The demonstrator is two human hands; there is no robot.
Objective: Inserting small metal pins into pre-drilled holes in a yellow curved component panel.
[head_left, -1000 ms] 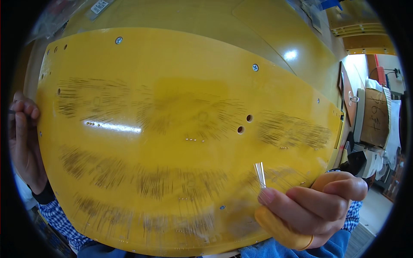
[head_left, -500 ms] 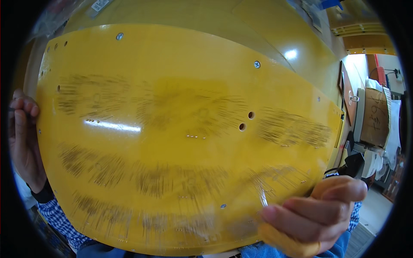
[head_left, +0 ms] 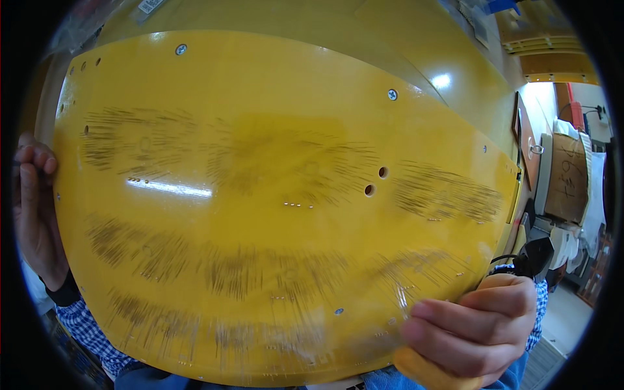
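Observation:
A large yellow board (head_left: 260,224) fills most of the view. Groups of thin, dark, needle-like pins (head_left: 234,273) stand out across its face, with round holes (head_left: 383,173) right of centre and a few screws (head_left: 181,49). At the board's left edge, my left hand (head_left: 40,208) is closed on it, its fingertips curled at the rim. My right hand (head_left: 471,325) hovers over the lower right part, fingers pressed together beside a bright cluster of pins (head_left: 401,296). Whatever those fingers pinch, if anything, is too small or hidden to make out.
Behind the board lies another yellow sheet (head_left: 416,49). On the right are a black object with a cable (head_left: 534,259), a cardboard box (head_left: 564,175) and a hanging panel with a ring (head_left: 528,143). Clear plastic wrapping (head_left: 81,26) shows at the upper left.
My right hand has shifted slightly left, its fingers folded closer together. The board's upper edge sits slightly higher in view. My left hand keeps its hold.

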